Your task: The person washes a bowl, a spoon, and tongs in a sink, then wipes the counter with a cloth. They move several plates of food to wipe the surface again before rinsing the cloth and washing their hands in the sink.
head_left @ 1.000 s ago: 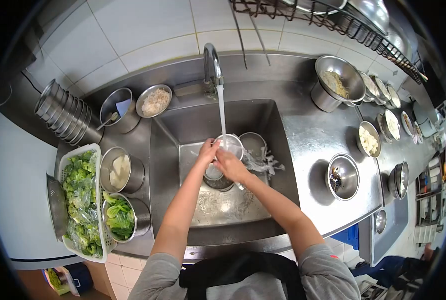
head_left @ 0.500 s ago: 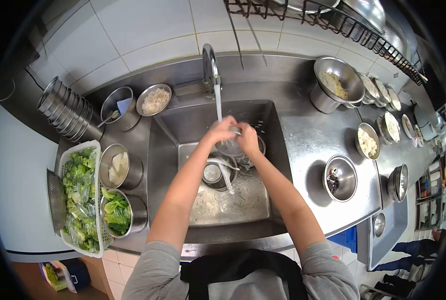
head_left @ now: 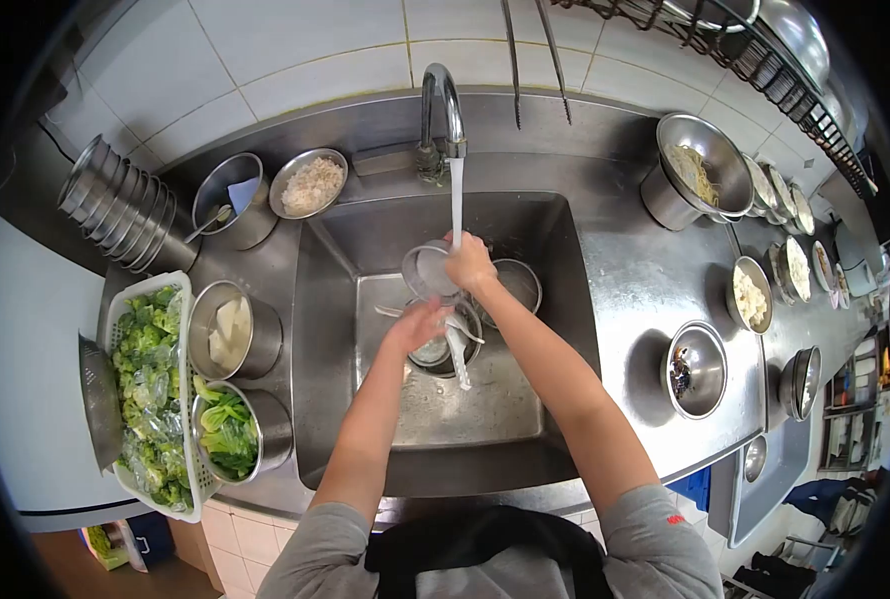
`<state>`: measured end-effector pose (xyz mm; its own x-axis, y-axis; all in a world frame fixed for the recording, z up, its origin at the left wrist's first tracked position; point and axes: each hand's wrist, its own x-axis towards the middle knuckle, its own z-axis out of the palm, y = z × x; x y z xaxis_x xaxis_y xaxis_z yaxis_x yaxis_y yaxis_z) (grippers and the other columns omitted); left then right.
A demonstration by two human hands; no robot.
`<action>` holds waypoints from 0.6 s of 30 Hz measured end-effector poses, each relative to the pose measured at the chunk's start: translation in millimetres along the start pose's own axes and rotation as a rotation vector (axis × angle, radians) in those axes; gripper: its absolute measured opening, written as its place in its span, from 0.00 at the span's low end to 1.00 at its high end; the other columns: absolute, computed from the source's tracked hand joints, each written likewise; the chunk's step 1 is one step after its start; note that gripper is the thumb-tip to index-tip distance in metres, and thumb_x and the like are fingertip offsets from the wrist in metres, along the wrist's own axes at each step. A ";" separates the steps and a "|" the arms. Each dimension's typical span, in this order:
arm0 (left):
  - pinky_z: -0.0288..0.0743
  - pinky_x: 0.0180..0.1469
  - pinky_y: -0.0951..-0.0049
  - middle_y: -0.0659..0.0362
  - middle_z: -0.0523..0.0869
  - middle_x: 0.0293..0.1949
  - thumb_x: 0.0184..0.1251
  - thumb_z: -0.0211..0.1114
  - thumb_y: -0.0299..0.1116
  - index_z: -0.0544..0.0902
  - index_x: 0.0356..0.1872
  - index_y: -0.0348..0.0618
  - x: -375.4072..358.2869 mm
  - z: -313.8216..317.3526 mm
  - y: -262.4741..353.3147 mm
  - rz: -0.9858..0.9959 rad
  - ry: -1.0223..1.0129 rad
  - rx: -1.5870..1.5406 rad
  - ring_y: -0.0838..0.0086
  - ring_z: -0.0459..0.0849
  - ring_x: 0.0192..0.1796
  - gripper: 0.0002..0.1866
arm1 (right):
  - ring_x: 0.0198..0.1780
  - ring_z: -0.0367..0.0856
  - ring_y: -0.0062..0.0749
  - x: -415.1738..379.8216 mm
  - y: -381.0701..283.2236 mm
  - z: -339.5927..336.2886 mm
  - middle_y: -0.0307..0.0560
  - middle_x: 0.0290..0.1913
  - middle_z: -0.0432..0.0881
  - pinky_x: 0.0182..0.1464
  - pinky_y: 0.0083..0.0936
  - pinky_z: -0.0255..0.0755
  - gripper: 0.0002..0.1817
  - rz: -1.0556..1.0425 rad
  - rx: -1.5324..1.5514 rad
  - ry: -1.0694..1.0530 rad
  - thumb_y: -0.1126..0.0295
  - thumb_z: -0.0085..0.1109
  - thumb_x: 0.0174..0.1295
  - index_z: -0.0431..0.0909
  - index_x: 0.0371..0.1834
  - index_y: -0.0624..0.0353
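I have the right hand (head_left: 472, 265) closed on the right edge of a round bowl (head_left: 430, 270), the water stream (head_left: 457, 200) meeting my fingers there. The left hand (head_left: 420, 324) is spread loosely just on the near side of that bowl, and I cannot tell whether its fingertips touch it. The bowl sits left of my right grip, its circular face turned up toward the camera. Beneath the left hand lies a metal container (head_left: 433, 354); a white strip (head_left: 458, 359) beside that hand has its long axis running toward the sink's (head_left: 510, 404) near edge
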<state>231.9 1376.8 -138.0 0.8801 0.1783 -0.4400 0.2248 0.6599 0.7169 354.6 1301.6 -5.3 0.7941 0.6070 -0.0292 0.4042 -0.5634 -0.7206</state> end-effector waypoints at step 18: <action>0.74 0.40 0.67 0.49 0.74 0.38 0.54 0.52 0.23 0.66 0.42 0.40 31.4 -53.3 -94.9 0.345 0.640 1.936 0.60 0.77 0.40 0.13 | 0.39 0.70 0.49 -22.0 74.4 -102.0 0.51 0.31 0.74 0.41 0.39 0.67 0.14 -0.194 -0.313 0.411 0.81 0.52 0.38 0.70 0.32 0.58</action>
<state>215.9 1358.7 -248.7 0.8314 0.5548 0.0297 0.5479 -0.8276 0.1217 413.5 1189.1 12.4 0.7783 0.4829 0.4012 0.6264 -0.6408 -0.4438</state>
